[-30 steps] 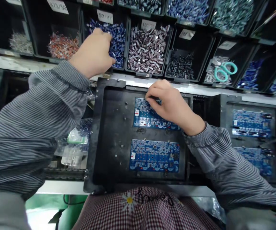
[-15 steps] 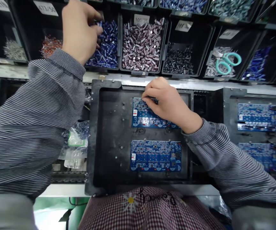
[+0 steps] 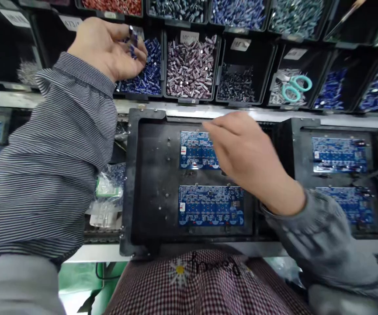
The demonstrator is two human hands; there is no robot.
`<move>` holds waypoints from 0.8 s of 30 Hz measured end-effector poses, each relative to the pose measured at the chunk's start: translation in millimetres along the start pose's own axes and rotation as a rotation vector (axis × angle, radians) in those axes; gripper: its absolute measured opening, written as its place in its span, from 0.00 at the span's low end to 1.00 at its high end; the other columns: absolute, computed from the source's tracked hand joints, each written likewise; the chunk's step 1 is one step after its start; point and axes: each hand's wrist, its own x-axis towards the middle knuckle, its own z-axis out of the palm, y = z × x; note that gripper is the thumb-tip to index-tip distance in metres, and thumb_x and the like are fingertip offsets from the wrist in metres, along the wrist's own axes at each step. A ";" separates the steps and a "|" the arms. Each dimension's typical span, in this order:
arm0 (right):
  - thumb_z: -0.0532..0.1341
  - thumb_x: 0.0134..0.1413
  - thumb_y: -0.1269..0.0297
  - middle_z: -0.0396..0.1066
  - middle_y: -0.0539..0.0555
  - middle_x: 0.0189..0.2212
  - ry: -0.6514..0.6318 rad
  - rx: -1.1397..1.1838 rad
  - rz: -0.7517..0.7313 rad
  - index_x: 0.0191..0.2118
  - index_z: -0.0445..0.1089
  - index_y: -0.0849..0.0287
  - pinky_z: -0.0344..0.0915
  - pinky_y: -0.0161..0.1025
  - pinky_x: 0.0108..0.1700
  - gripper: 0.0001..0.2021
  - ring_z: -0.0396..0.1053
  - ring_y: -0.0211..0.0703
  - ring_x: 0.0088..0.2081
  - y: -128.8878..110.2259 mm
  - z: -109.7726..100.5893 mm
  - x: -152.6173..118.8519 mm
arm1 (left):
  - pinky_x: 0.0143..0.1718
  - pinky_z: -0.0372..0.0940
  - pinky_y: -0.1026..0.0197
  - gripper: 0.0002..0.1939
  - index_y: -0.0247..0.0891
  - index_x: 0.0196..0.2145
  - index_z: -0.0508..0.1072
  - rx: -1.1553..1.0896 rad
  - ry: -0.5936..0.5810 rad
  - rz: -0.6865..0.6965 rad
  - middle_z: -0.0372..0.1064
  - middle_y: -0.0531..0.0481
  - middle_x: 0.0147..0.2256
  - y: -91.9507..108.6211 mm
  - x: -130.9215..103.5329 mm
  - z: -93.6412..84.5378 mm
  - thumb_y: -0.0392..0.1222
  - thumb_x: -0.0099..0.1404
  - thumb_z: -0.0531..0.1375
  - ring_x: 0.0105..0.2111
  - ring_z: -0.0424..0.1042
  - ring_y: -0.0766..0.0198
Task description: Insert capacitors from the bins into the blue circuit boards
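Note:
My left hand (image 3: 113,52) is over the bin of blue capacitors (image 3: 152,65), palm turned partly up. Its curled fingers hold a few dark blue capacitors (image 3: 132,41). My right hand (image 3: 244,151), smeared by motion, hovers above the right part of the upper blue circuit board (image 3: 193,151). Its thumb and fingers are pressed together, and whatever lies between the tips cannot be made out. Below it, a second blue circuit board (image 3: 208,208) lies in the same black tray (image 3: 154,183). The right end of the upper board is hidden by my right hand.
Bins of pinkish capacitors (image 3: 192,70) and small black parts (image 3: 236,85) stand behind the tray. Turquoise-handled scissors (image 3: 295,89) lie in a bin to the right. Another black tray with boards (image 3: 339,155) stands at right. Plastic bags (image 3: 108,188) lie at left.
My left hand has turned its palm upward, showing blue capacitors in its fingers. My right hand has lifted off the upper board and shifted right. The camera view has shifted slightly.

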 end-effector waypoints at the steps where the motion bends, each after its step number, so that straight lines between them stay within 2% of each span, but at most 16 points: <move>1: 0.51 0.60 0.73 0.71 0.58 0.41 0.037 0.034 0.010 0.50 0.68 0.61 0.65 0.47 0.46 0.15 0.65 0.49 0.44 -2.2 -11.5 -9.0 | 0.27 0.59 0.76 0.09 0.36 0.36 0.56 -0.020 -0.013 0.014 0.57 0.54 0.30 -0.1 -5.3 2.4 0.31 0.72 0.40 0.30 0.56 0.78; 3: 0.53 0.59 0.72 0.72 0.59 0.40 0.061 0.105 0.038 0.50 0.68 0.63 0.67 0.46 0.45 0.15 0.67 0.48 0.43 -7.6 -30.1 -31.5 | 0.22 0.54 0.75 0.08 0.33 0.35 0.57 -0.055 -0.036 0.055 0.57 0.52 0.29 -5.4 -21.3 9.3 0.31 0.71 0.42 0.28 0.55 0.77; 5: 0.56 0.57 0.73 0.73 0.58 0.39 0.054 0.179 0.070 0.49 0.69 0.62 0.68 0.45 0.45 0.14 0.69 0.46 0.42 -15.0 -38.1 -56.8 | 0.21 0.52 0.76 0.07 0.32 0.32 0.59 0.006 -0.048 0.086 0.59 0.51 0.28 -20.8 -45.4 17.7 0.31 0.68 0.46 0.26 0.55 0.77; 7: 0.58 0.55 0.75 0.73 0.57 0.39 0.092 0.230 0.138 0.48 0.70 0.60 0.69 0.45 0.46 0.15 0.69 0.45 0.42 -24.5 -34.5 -79.7 | 0.25 0.57 0.76 0.05 0.30 0.30 0.63 0.140 -0.042 0.122 0.64 0.49 0.29 -49.2 -75.7 25.6 0.29 0.65 0.51 0.28 0.61 0.76; 8: 0.59 0.54 0.76 0.73 0.56 0.39 0.125 0.254 0.171 0.48 0.70 0.59 0.69 0.45 0.46 0.15 0.69 0.45 0.42 -30.3 -29.4 -89.0 | 0.29 0.61 0.75 0.04 0.28 0.30 0.65 0.210 -0.025 0.117 0.67 0.48 0.29 -67.8 -91.7 28.7 0.27 0.63 0.54 0.31 0.65 0.73; 9: 0.60 0.53 0.76 0.73 0.56 0.39 0.163 0.279 0.192 0.47 0.70 0.59 0.69 0.45 0.46 0.15 0.69 0.44 0.42 -36.7 -22.8 -96.6 | 0.34 0.65 0.71 0.02 0.26 0.31 0.68 0.247 -0.058 0.094 0.69 0.47 0.30 -88.4 -107.6 30.9 0.26 0.61 0.56 0.34 0.69 0.70; 10: 0.60 0.52 0.76 0.73 0.55 0.38 0.195 0.308 0.198 0.47 0.71 0.58 0.69 0.46 0.47 0.15 0.69 0.44 0.42 -43.5 -15.6 -102.7 | 0.37 0.68 0.67 0.01 0.25 0.32 0.70 0.275 -0.119 0.029 0.71 0.45 0.31 -109.7 -122.5 32.2 0.26 0.59 0.58 0.35 0.72 0.66; 12: 0.61 0.52 0.77 0.73 0.54 0.38 0.214 0.373 0.174 0.45 0.71 0.57 0.69 0.47 0.47 0.14 0.68 0.44 0.43 -57.4 -1.0 -111.3 | 0.40 0.70 0.63 0.05 0.23 0.34 0.73 0.271 -0.246 -0.193 0.74 0.41 0.33 -149.8 -147.8 32.4 0.27 0.59 0.61 0.36 0.75 0.62; 15: 0.61 0.52 0.76 0.74 0.54 0.36 0.175 0.435 0.132 0.42 0.72 0.58 0.69 0.47 0.47 0.12 0.68 0.44 0.42 -74.4 14.8 -120.3 | 0.40 0.71 0.64 0.07 0.25 0.37 0.76 0.203 -0.282 -0.423 0.75 0.40 0.33 -190.9 -171.8 28.5 0.28 0.59 0.61 0.35 0.76 0.62; 19: 0.62 0.51 0.75 0.73 0.55 0.34 0.230 0.451 0.167 0.39 0.73 0.60 0.69 0.46 0.45 0.09 0.68 0.43 0.40 -86.9 20.6 -129.7 | 0.37 0.72 0.67 0.06 0.27 0.35 0.77 0.220 -0.238 -0.446 0.76 0.39 0.35 -209.4 -186.0 25.0 0.32 0.61 0.63 0.35 0.77 0.62; 24: 0.63 0.51 0.74 0.73 0.55 0.33 0.270 0.451 0.180 0.39 0.72 0.60 0.70 0.45 0.44 0.08 0.68 0.43 0.40 -95.2 18.8 -132.2 | 0.40 0.71 0.68 0.07 0.27 0.35 0.77 0.251 -0.298 -0.439 0.75 0.40 0.36 -214.3 -195.0 28.1 0.35 0.62 0.62 0.36 0.76 0.65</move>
